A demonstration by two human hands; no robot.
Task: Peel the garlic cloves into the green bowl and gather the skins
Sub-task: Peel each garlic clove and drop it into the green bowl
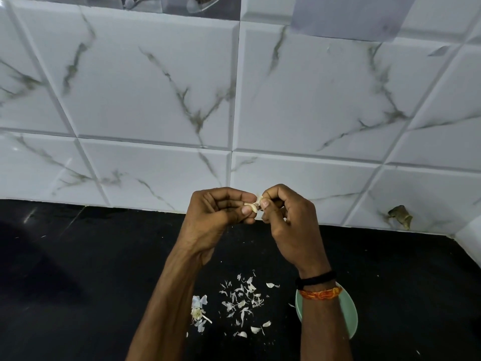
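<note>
A small pale garlic clove (253,206) is held up in front of the tiled wall. My left hand (218,217) pinches it between thumb and fingers. My right hand (289,225) pinches its thin skin (259,198) at the clove's right end. Below, on the black counter (91,282), lie several loose white skins (243,303). A garlic stem remnant (198,312) with papery skin rests just left of them. The green bowl (348,316) sits at the lower right, mostly hidden under my right forearm; its contents cannot be seen.
A white marble-patterned tiled wall (156,100) rises behind the counter. A chipped brown patch (400,216) marks the wall at the right. The wall turns a corner at the far right (468,243).
</note>
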